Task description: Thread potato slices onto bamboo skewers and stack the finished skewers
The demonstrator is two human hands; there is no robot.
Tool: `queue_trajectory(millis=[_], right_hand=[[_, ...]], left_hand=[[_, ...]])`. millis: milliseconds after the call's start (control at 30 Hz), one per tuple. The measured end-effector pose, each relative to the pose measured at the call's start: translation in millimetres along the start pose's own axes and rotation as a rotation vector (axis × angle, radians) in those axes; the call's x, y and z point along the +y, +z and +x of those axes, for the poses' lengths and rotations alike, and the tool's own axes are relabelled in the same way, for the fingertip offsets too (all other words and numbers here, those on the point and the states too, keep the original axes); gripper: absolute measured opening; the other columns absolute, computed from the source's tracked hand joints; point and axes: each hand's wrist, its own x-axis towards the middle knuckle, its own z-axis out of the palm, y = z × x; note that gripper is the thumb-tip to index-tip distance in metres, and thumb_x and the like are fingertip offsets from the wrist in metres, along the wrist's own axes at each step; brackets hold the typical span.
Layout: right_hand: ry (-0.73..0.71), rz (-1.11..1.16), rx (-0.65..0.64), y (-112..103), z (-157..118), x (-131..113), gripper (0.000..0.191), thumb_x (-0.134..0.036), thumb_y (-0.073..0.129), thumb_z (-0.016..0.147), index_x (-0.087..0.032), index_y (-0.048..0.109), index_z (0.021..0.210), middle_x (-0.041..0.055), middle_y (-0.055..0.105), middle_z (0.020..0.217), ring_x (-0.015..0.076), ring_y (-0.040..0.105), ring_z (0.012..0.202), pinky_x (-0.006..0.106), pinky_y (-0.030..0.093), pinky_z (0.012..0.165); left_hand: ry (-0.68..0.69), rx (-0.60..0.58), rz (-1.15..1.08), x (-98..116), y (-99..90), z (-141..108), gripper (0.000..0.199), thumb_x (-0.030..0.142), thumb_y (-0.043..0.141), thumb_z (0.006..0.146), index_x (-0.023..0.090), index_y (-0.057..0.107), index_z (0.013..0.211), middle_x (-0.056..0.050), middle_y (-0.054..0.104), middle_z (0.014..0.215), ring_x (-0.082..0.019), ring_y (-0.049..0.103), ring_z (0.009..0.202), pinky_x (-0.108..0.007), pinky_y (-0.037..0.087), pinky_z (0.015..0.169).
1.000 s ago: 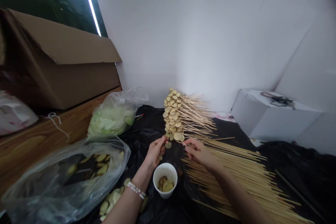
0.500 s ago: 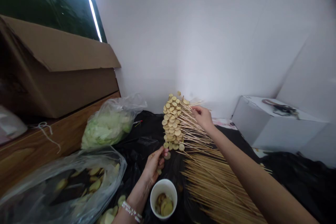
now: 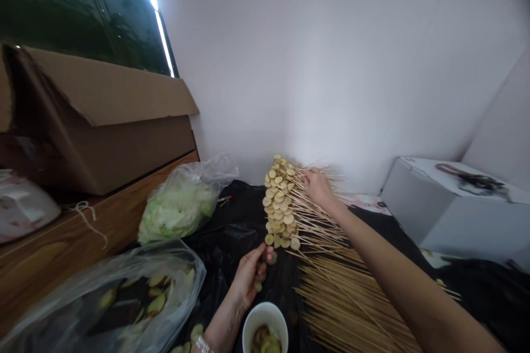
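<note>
White paper cup (image 3: 265, 311) cut off at bottom.

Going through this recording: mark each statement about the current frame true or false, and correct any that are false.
1. The right hand rests on the skewers that carry the stacked slices. True.
2. The bracelet is on the right wrist. False: it is on the wrist of the left hand.
3. The white paper cup holds pale slices. True.
4. The cardboard box sits on the black plastic sheet. False: it sits on a wooden ledge.
</note>
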Motion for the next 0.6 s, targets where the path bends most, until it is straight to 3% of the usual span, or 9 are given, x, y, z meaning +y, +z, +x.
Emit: queue_trajectory(millis=[100, 300, 533, 600], right_hand=[[-0.058, -0.06, 0.049, -16.7, -15.3, -8.8, 0.029, -0.017, 0.041, 0.09, -0.017, 0.068, 0.102, 0.0106, 0.065, 0.098, 0.0208, 0.056, 0.096, 0.029, 0.039, 0.087], [-0.12, 0.106, -0.083, -43.6, -79.1, -40.1, 0.026, -0.019, 0.044, 0.092, -0.019, 0.068, 0.103, 0.007, 0.064, 0.098, 0.0172, 0.057, 0.09, 0.027, 0.041, 0.083], [-0.303, 0.388, -0.491, -99.4, -167.2, -112.2, 0.024, -0.019, 0.045, 0.092, -0.021, 0.068, 0.095, 0.003, 0.067, 0.088, 0.014, 0.058, 0.082, 0.025, 0.041, 0.076], [-0.346, 0.428, -0.542, -113.4, -189.9, -131.5, 0.024, -0.022, 0.044, 0.092, -0.022, 0.068, 0.091, 0.0024, 0.067, 0.084, 0.0141, 0.058, 0.081, 0.024, 0.041, 0.075]], left_hand=[[-0.004, 0.003, -0.011, 2.4, 1.6, -1.8, 0.045, 0.047, 0.078, 0.057, 0.008, 0.072, 0.079, 0.0, 0.055, 0.068, 0.002, 0.024, 0.04, -0.015, 0.011, 0.037], [0.007, -0.004, -0.028, 5.2, 3.8, -3.5, 0.041, 0.043, 0.078, 0.058, 0.008, 0.071, 0.078, -0.001, 0.056, 0.066, 0.002, 0.026, 0.04, -0.014, 0.013, 0.036], [-0.011, -0.015, -0.099, 10.2, 3.1, -3.8, 0.029, 0.033, 0.075, 0.065, 0.009, 0.068, 0.079, -0.001, 0.057, 0.068, 0.001, 0.029, 0.039, -0.012, 0.017, 0.033], [-0.033, -0.006, -0.132, 11.4, 2.8, -3.6, 0.026, 0.03, 0.073, 0.068, 0.008, 0.067, 0.081, -0.001, 0.057, 0.068, 0.001, 0.029, 0.039, -0.011, 0.018, 0.033]])
